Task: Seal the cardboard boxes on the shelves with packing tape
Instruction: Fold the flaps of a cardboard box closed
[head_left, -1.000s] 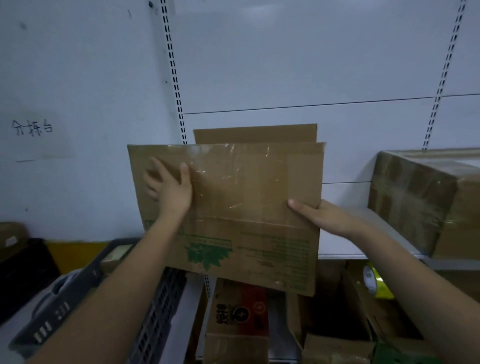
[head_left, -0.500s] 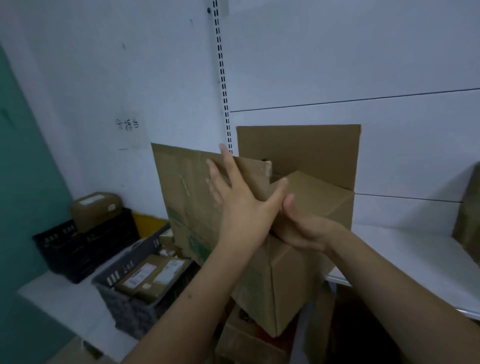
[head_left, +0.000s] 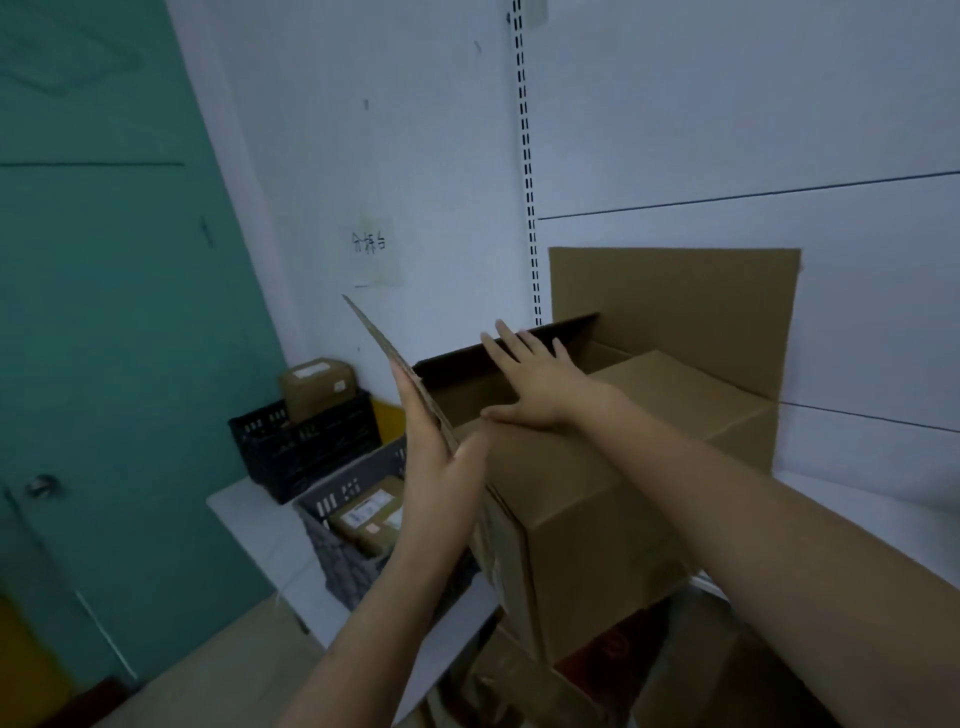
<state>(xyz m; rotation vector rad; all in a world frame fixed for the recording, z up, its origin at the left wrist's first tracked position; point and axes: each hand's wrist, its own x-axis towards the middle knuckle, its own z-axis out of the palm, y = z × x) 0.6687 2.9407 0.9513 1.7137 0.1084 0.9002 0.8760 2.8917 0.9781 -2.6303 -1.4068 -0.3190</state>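
The right hand (head_left: 540, 387) lies flat, fingers straight and spread, pressing down one of the inner flaps of the cardboard box (head_left: 613, 467); the left hand (head_left: 441, 457) stands edge-on just beside it, palm flat against the outer face of the near-left flap (head_left: 395, 358), fingers straight along the card, gripping nothing that I can see, though the thumb is hidden behind the flap. The hold reads as folding work: the right hand keeps the short flap down so that it will not spring back, while the left is placed to swing its flap over it; the far flap (head_left: 675, 312) stands upright beyond the right hand, against the wall, not yet folded. No tape shows anywhere, so sealing looks some way off.

The box sits under both hands on the corner of a white shelf (head_left: 883, 519), part of it overhanging the edge below the right forearm. Down and to the left of the left hand are a grey crate (head_left: 343, 519) holding labelled parcels and, beyond it, a black crate (head_left: 301, 452) with a small brown parcel (head_left: 317, 387) on top; both rest on a pale lower surface. Further left stands a teal door (head_left: 104, 312); above the hands a slotted shelving upright (head_left: 525, 156) runs up the white wall.
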